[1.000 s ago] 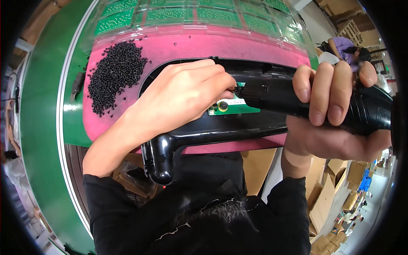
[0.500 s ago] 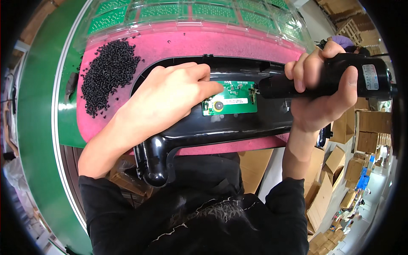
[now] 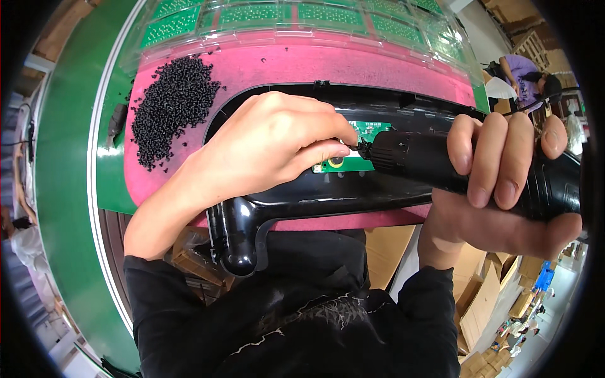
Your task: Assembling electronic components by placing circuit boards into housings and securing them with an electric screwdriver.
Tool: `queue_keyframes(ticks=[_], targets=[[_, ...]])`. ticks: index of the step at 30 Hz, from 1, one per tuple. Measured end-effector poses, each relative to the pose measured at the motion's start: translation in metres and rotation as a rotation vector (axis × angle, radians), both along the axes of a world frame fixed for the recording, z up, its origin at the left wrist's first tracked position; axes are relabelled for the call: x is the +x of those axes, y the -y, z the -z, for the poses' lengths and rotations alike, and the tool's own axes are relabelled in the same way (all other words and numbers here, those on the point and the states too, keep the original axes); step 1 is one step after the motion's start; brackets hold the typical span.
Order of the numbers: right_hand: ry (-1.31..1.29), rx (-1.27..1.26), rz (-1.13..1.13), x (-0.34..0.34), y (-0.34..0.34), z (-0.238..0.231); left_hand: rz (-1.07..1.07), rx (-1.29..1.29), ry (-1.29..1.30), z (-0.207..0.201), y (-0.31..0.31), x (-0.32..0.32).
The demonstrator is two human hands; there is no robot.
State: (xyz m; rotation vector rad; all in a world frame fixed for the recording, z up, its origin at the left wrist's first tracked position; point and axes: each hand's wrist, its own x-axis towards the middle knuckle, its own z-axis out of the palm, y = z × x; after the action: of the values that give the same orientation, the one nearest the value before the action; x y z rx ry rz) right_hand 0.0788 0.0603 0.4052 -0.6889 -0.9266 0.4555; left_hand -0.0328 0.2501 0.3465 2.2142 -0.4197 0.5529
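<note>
My right hand (image 3: 498, 170) is wrapped round a black electric screwdriver (image 3: 419, 154), its nose pointing left over the green circuit board (image 3: 378, 129). At that nose, the thumb and forefinger of my left hand (image 3: 283, 132) pinch together on small dark pieces that look like black screws (image 3: 363, 148); their exact number is hidden. The board lies inside a long, glossy black plastic housing (image 3: 328, 205), partly covered by my left fingers and the screwdriver. A round buzzer-like part (image 3: 336, 162) shows near the board's lower edge.
A heap of small black screws (image 3: 170, 107) lies on the pink mat (image 3: 252, 69) at the left. Clear plastic trays (image 3: 302, 34) with green boards stand along the back. Cardboard boxes (image 3: 485, 296) are on the floor at right, and another person (image 3: 520, 72) is farther off.
The screwdriver has lifted from the board's right edge and tilted, its nose now over the board's middle. My left hand has moved right to meet it, and the view has shifted slightly.
</note>
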Motion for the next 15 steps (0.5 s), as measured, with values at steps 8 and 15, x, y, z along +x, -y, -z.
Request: queue_keyframes(ticks=[8, 15], targets=[[0.121, 0.007, 0.02, 0.007, 0.002, 0.001, 0.046, -0.085, -0.121, -0.007, 0.0, 0.0], [0.178, -0.072, 0.162, 0.024, -0.002, 0.014, -0.153, 0.134, -0.099, -0.004, -0.002, -0.004]])
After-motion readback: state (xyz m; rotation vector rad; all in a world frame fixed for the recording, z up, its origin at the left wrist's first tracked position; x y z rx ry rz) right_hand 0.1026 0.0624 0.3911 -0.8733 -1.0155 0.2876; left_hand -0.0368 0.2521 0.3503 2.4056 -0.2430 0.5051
